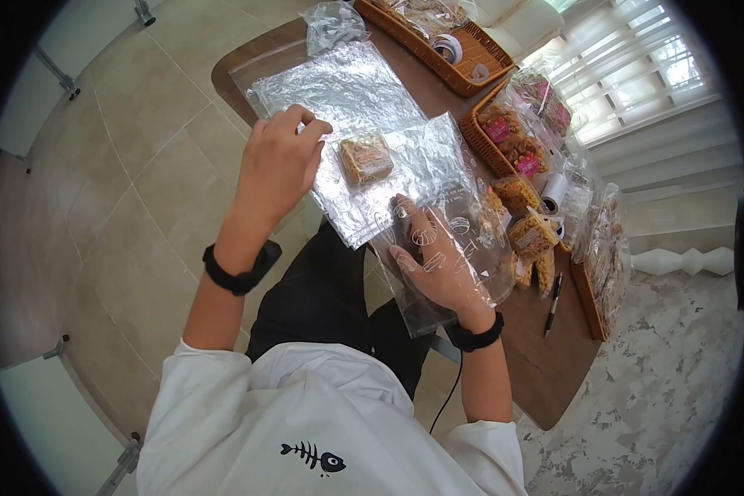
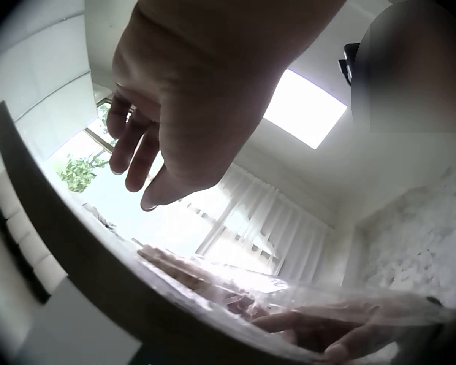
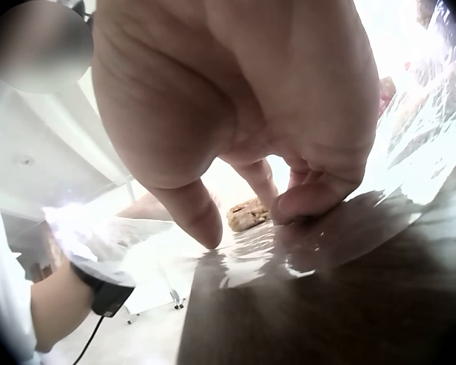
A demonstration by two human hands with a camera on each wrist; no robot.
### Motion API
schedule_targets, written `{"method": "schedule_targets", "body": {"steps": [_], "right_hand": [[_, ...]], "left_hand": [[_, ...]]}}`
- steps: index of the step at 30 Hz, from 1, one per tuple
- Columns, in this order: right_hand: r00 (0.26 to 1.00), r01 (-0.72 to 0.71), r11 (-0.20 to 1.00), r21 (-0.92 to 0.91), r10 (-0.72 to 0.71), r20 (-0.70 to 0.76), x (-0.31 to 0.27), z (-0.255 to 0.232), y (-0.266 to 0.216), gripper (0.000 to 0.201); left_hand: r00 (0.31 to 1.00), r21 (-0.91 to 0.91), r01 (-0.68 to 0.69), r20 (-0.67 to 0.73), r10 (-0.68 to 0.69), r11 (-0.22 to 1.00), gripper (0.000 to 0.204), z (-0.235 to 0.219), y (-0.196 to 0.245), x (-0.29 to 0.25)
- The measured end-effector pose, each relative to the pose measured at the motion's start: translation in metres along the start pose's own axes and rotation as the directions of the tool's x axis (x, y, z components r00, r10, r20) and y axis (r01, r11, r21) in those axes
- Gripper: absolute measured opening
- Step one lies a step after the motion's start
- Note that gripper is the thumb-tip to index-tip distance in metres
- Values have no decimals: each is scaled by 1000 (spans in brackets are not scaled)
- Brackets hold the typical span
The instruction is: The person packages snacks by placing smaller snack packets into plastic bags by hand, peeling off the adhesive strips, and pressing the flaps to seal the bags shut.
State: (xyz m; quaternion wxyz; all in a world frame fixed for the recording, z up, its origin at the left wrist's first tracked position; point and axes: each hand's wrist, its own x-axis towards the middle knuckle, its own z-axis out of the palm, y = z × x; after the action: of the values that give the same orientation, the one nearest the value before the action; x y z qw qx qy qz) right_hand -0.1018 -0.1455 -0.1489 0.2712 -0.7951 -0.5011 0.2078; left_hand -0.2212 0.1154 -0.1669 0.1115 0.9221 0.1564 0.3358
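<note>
A wrapped golden snack block (image 1: 366,159) lies on crinkled silver foil sheets (image 1: 314,87) at the table's edge. My left hand (image 1: 281,157) hovers beside the block, over the foil's near edge. Its fingers bend loosely in the left wrist view, with nothing between the fingers (image 2: 143,156). On the other side, my right hand (image 1: 438,264) has its fingers spread, and a clear plastic bag (image 1: 413,306) with white printed drawings overlaps it. In the right wrist view, the fingertips (image 3: 207,228) press down at the shiny film, with the block beyond them.
Wicker trays (image 1: 492,153) of packaged snacks stand along the window side. Several wrapped snack pieces (image 1: 531,236) and a pen (image 1: 554,306) lie to the right on the brown table (image 1: 546,364). Another tray (image 1: 591,302) is at the far right. Crumpled clear plastic (image 1: 332,26) sits at the far end.
</note>
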Motion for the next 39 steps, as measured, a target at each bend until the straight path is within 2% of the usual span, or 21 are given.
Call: {"method": "schedule_targets", "body": {"steps": [1,2,3,4,5,7,8,11,15,18,20,24,26,27,29,30,31,33,34,35,39], "right_hand": [[997,-66,998,-1,66,32,1,0,-2,69],[997,-70,998,-1,70,34,4,1,-2,69],[1000,13,998,-66,-13,-4,9,3,-1,71],[995,88,987,-136,-93,-35,13,4,1,73],[996,75,986,-151,-80,-30,16,6,4,73],[998,27,971,-238,-40,-48,19,14,4,78],[1000,-12,983,-182,10,-13,20,10,-1,82],[999,-46,981,-188,50,16,27,7,-3,85],[1000,-9,986,-166,5,-25,34,11,3,89],[999,-43,968,-249,34,-38,34,9,-5,88],[992,-116,926,-359,124,1,35,5,-18,86],[983,-162,908,-386,182,15,38,7,-19,86],[994,-103,939,-330,108,-3,38,11,-8,88],[992,-126,933,-337,128,-17,36,10,-9,88],[994,-108,963,-247,102,-37,32,8,-13,91],[997,-54,986,-157,45,-56,28,7,-8,92],[996,-74,982,-172,64,-66,21,5,0,92],[997,57,998,8,-57,-60,13,3,12,87],[997,50,998,40,-47,-66,6,-2,7,72],[996,46,998,35,-44,-78,-4,-6,7,72],[956,-125,949,291,194,-221,-71,-14,17,41]], "left_hand": [[997,-92,77,-4,-78,993,21,-7,22,-10],[988,-184,152,-2,-155,971,27,-12,45,-20],[988,-190,154,-1,-157,970,27,-12,69,-33],[964,-319,242,-23,-263,916,30,-11,92,-45],[928,-450,320,-30,-371,834,33,-5,107,-51],[923,-498,300,-65,-380,814,35,11,117,-53],[913,-522,280,-115,-391,806,38,16,119,-56],[881,-521,322,-142,-452,791,41,32,115,-61],[875,-542,331,-130,-467,772,43,42,111,-58],[860,-550,349,-135,-493,759,43,43,108,-56],[845,-567,363,-135,-518,740,43,46,103,-56],[848,-591,347,-135,-513,729,42,43,102,-55],[840,-623,297,-190,-508,724,38,41,106,-55],[847,-638,287,-178,-500,714,38,38,109,-56],[883,-663,174,-223,-414,729,32,29,119,-58],[890,-695,151,-213,-402,703,27,23,128,-57],[893,-713,144,-206,-400,686,27,19,135,-58],[939,-820,50,-156,-307,570,26,13,142,-61],[933,-806,22,-195,-302,591,28,16,144,-61],[935,-810,12,-198,-293,586,28,17,144,-61],[931,-845,67,-138,-337,531,22,20,138,-63]]}}
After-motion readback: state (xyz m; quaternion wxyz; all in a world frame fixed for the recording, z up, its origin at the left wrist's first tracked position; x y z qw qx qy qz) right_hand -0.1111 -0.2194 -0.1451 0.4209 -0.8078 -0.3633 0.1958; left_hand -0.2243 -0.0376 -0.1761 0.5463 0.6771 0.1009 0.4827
